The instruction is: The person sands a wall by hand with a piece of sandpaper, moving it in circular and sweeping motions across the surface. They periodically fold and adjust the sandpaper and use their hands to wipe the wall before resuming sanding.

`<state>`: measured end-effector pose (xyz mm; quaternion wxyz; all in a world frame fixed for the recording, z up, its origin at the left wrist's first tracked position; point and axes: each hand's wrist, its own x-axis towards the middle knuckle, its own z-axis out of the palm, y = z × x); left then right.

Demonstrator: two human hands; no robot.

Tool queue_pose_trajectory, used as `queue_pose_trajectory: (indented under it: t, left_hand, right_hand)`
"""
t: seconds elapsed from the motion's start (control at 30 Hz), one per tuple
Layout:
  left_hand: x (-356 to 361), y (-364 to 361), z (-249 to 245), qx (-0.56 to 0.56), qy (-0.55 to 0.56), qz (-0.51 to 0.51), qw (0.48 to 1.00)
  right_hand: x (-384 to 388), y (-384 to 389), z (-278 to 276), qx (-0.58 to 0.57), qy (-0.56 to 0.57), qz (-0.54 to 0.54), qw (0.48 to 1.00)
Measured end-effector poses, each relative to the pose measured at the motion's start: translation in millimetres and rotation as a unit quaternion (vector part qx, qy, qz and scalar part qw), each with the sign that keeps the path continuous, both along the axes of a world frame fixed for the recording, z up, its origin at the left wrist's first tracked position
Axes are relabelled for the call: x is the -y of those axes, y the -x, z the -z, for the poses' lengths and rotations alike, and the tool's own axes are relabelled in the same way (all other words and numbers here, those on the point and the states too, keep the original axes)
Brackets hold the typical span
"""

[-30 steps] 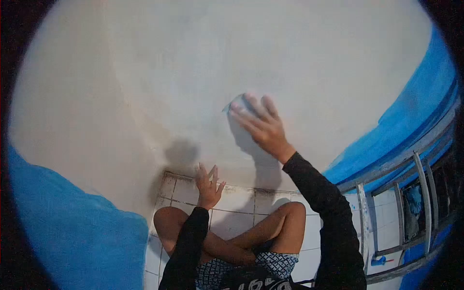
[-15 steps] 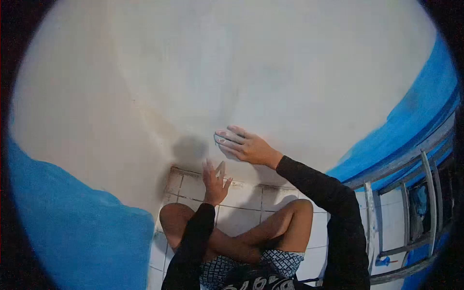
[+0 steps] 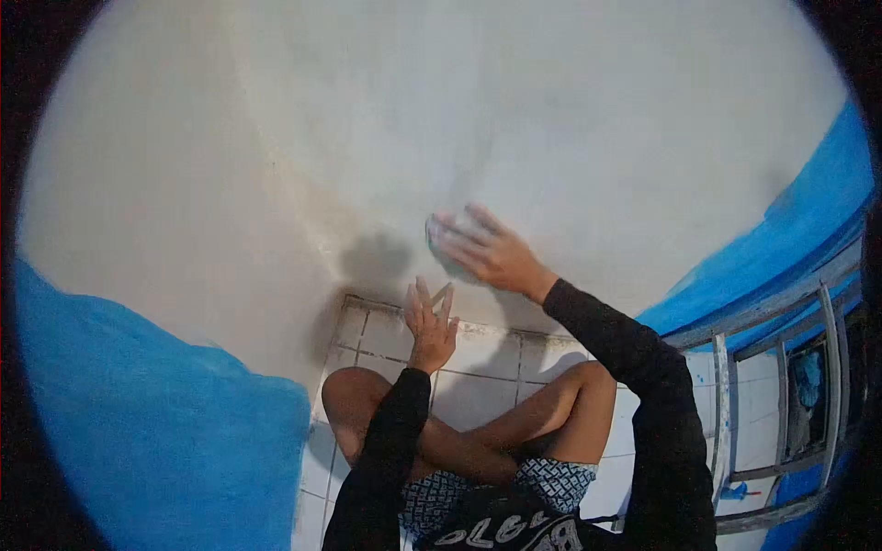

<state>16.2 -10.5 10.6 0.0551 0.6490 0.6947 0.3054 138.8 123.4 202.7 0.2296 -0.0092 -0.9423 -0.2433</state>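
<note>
My right hand (image 3: 491, 253) lies against the pale wall (image 3: 367, 119), its fingers pointing left and blurred by motion. A thin dark-edged piece shows at its fingertips, mostly hidden by the hand, so I cannot make out what it is. Below and to the left, my left hand (image 3: 432, 329) is raised near the foot of the wall with its fingers apart and nothing in them. The shadow of a hand falls on the wall beside it.
White floor tiles (image 3: 473, 399) lie around my crossed legs. Blue paint (image 3: 165, 413) covers the wall at lower left, with more blue (image 3: 735, 262) at right. A ladder-like frame (image 3: 721, 404) stands at right, near a small blue brush-like object (image 3: 735, 493).
My right hand has moved slightly up the wall and is now blurred. The view has shifted a little, carrying my left hand and legs up and right in the picture.
</note>
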Motion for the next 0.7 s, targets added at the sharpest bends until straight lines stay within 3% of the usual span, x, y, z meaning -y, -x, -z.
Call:
queue_pose_trajectory:
  t: [0.03,0.1,0.17,0.3,0.43,0.5,0.57,0.6,0.7]
  left_hand:
    - [3.9,-2.2,0.1,0.003,0.012,0.002,1.000]
    - [4.4,-6.9,4.9,0.013,0.012,-0.001,1.000]
    - [-0.1,-6.2,5.9,0.017,0.005,-0.005,1.000]
    - [0.1,-3.9,8.8,-0.013,0.004,-0.004,1.000]
    - [3.2,-5.0,-0.5,-0.002,0.015,-0.005,1.000]
    - [4.0,-7.0,-2.7,-0.007,0.035,-0.013,0.999]
    - [0.4,-11.0,2.2,0.000,0.048,-0.028,0.998]
    - [-1.6,-9.8,5.5,-0.023,0.045,-0.029,0.998]
    - [-1.2,-1.7,19.5,-0.043,0.016,-0.026,0.999]
  right_hand:
    - [2.0,-1.2,-14.9,-0.065,-0.013,0.010,0.998]
    - [2.6,-3.2,-21.7,-0.076,-0.031,0.039,0.996]
    - [4.3,-1.3,4.7,0.027,-0.012,0.048,0.998]
    - [-3.7,-6.5,41.5,0.050,-0.028,-0.010,0.998]
    - [0.4,3.4,-10.4,-0.061,-0.024,0.002,0.998]
    - [6.8,12.6,1.2,-0.067,0.003,0.012,0.998]
    - [-1.8,19.1,45.8,0.015,0.024,-0.026,0.999]
    - [3.1,21.9,49.0,0.060,-0.044,-0.019,0.997]
    - [3.0,24.8,50.2,0.041,-0.009,-0.028,0.999]
